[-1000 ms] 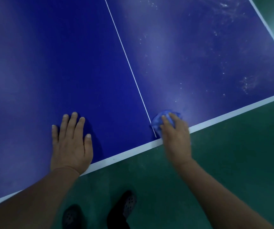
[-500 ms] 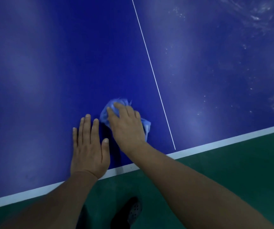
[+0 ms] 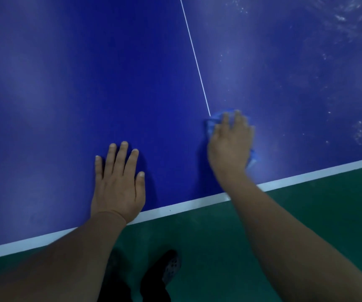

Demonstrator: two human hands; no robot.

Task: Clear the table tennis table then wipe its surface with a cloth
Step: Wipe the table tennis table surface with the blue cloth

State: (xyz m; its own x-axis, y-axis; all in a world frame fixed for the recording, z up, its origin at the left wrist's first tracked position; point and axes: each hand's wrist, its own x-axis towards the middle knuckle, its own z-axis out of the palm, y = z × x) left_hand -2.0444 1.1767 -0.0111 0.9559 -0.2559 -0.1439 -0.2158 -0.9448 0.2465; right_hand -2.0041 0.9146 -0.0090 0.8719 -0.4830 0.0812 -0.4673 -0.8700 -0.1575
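Observation:
The blue table tennis table (image 3: 66,83) fills most of the head view. My left hand (image 3: 118,184) lies flat on it near the white front edge line (image 3: 175,209), fingers straight and spread. A crumpled blue cloth (image 3: 214,120) lies under my right hand (image 3: 230,147), which presses it onto the surface with extended fingers, just right of the thin white centre line (image 3: 194,55). The cloth shows only at the fingertips and beside the wrist; the rest is hidden by the hand, which is motion-blurred.
White dusty smears (image 3: 345,22) mark the table's right half, up to the far right corner. Green floor (image 3: 306,214) lies below the table edge. My dark shoe (image 3: 169,269) stands on it close to the table.
My right hand slid the cloth to the right, from beside my left hand back across the centre line. My left hand stayed flat in place.

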